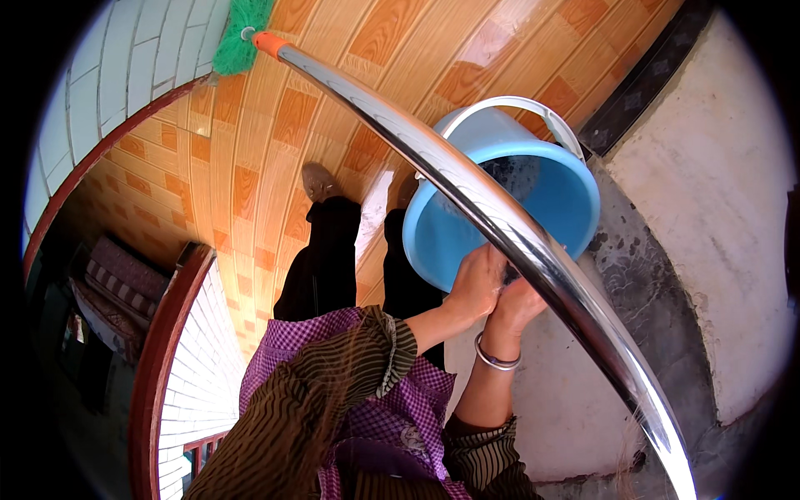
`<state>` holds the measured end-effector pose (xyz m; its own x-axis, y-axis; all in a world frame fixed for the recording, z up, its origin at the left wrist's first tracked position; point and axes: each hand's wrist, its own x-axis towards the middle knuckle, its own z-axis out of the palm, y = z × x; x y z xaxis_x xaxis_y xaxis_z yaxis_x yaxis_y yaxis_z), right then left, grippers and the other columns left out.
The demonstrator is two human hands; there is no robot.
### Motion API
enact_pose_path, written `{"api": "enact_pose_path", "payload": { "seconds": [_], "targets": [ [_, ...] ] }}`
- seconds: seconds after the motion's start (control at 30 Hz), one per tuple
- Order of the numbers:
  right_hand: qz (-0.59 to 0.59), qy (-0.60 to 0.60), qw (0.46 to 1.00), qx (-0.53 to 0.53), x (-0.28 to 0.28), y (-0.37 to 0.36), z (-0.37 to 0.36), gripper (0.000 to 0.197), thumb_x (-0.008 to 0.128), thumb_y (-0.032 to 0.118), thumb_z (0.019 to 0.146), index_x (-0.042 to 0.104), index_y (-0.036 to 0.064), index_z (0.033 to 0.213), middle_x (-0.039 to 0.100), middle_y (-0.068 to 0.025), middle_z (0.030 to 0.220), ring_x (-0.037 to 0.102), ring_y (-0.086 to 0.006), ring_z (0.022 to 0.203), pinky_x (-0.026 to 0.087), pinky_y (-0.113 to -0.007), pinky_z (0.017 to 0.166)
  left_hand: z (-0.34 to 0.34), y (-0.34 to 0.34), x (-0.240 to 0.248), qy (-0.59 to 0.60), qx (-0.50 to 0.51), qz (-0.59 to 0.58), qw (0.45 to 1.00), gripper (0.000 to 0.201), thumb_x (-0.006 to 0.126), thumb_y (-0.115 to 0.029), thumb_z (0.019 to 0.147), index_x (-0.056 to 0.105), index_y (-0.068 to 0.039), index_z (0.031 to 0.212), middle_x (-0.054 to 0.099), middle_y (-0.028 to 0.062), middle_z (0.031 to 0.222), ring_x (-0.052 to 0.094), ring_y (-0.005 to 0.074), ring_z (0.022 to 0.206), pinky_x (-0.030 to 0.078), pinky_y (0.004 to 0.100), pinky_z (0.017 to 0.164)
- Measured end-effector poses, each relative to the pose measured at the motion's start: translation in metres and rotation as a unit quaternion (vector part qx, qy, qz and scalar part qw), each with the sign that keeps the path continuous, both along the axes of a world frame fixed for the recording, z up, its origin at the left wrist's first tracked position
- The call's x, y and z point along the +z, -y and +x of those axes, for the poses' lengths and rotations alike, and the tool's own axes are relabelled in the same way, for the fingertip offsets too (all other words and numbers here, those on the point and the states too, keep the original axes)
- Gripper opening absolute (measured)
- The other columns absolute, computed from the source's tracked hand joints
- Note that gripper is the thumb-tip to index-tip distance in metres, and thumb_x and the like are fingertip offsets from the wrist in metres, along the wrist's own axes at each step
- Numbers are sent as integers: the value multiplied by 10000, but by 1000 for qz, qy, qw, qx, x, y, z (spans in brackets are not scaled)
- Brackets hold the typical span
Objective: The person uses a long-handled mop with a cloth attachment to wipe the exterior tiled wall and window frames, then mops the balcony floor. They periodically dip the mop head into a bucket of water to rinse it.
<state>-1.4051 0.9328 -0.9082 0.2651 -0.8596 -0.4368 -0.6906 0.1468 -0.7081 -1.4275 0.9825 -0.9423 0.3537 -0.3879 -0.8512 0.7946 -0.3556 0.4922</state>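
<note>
At centre right of the head view, a blue plastic bucket [550,200] with a pale handle [533,108] is tilted, its open mouth facing up toward the camera and its base toward 8 o'clock. It sits over the edge between the wood-pattern floor [250,167] and a grey-white concrete ledge [708,192] that fills the 3 o'clock side.

Left hand [477,283]: placed against the lower rim of the bucket, fingers curled at the rim. The grip appears closed on the rim, though part of the hand is masked.

Right hand [518,304]: just beside the left hand, touching it, at the bucket's underside. A metal bangle [496,360] circles the wrist. Whether its fingers are closed on the bucket cannot be told, because the pole covers them.

A shiny metal pole [500,225] runs from 11 o'clock to 5 o'clock, crossing in front of the bucket and both hands. Its far end carries an orange collar [268,43] and a green broom head [240,37].

Below the hands, at 6 o'clock, are striped sleeves [333,383] and a purple checked garment [392,408]. Dark trousers [329,258] and one shoe [318,181] stand on the floor at 10 o'clock from the bucket.
</note>
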Motion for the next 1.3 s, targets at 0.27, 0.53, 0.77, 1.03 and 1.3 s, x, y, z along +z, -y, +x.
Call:
{"api": "enact_pose_path", "payload": {
  "seconds": [0.27,0.53,0.77,1.03,1.3],
  "targets": [
    [83,100,991,-23,-1,7,-2,362,447,329,1026,505,29,831,507,-53,748,465,-134,668,405,-282,637,-23,2,-26,-8,107,-52,993,438,350,-387,1035,503,16,1110,619,225,957,617,354,938,478,404,808],
    [76,6,991,110,2,51,-47,424,385,359,1031,533,9,1218,580,-151,1143,556,-210,1048,417,-332,955,29,-11,-7,-23,128,-129,983,530,388,-403,1027,306,-10,1373,478,155,1207,537,233,970,469,357,804],
    [28,-239,944,225,-31,69,-120,318,412,210,1012,596,-48,985,657,-120,896,633,-177,737,511,-297,611,17,-44,1,-14,9,-107,994,282,523,-285,982,500,-8,1031,567,73,814,543,141,689,457,291,630],
    [-31,-107,961,254,129,23,-85,257,536,228,978,603,3,1083,654,-169,863,613,-237,789,483,-351,742,5,-88,128,24,-79,-133,988,218,543,-211,962,532,-11,1048,611,81,865,603,157,748,480,295,659],
    [71,-8,925,373,332,-51,9,361,728,210,845,579,36,1124,676,-146,851,664,-202,769,511,-315,693,63,-133,243,-69,52,-35,996,197,472,-215,996,542,-32,978,558,26,737,574,120,613,468,245,516]
  ]
}}
